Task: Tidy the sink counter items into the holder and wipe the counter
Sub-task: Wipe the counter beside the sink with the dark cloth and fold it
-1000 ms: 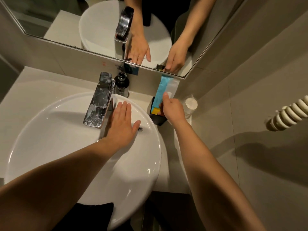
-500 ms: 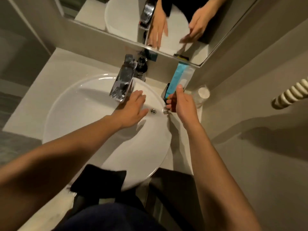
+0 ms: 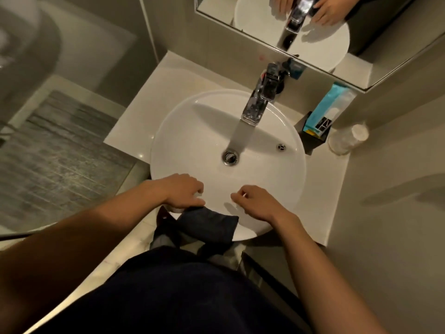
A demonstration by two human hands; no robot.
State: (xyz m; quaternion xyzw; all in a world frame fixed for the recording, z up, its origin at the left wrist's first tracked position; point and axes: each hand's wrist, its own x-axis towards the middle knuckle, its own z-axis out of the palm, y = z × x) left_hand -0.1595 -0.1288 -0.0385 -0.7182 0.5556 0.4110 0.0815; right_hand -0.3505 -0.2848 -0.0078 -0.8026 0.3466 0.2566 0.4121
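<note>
A black holder (image 3: 310, 141) stands on the counter right of the white basin (image 3: 192, 131), and a blue tube (image 3: 325, 109) leans upright in it. A dark cloth (image 3: 207, 225) is draped over the basin's front rim. My left hand (image 3: 183, 191) rests on that rim with its fingers curled down onto the cloth's upper left corner; whether it grips the cloth is hidden. My right hand (image 3: 257, 203) hovers over the front of the basin to the right of the cloth, fingers loosely bent with nothing in them.
A chrome tap (image 3: 260, 97) reaches over the basin, with a dark pump bottle (image 3: 280, 85) behind it. A clear cup with a white lid (image 3: 346, 141) stands beside the holder. The pale counter (image 3: 149, 112) ends at the wall on the right; a mirror (image 3: 313, 32) hangs above.
Both hands have drawn back from the tap and the holder to the basin's front rim. The right hand has let go of the blue tube, which stays in the holder. The view has tilted down.
</note>
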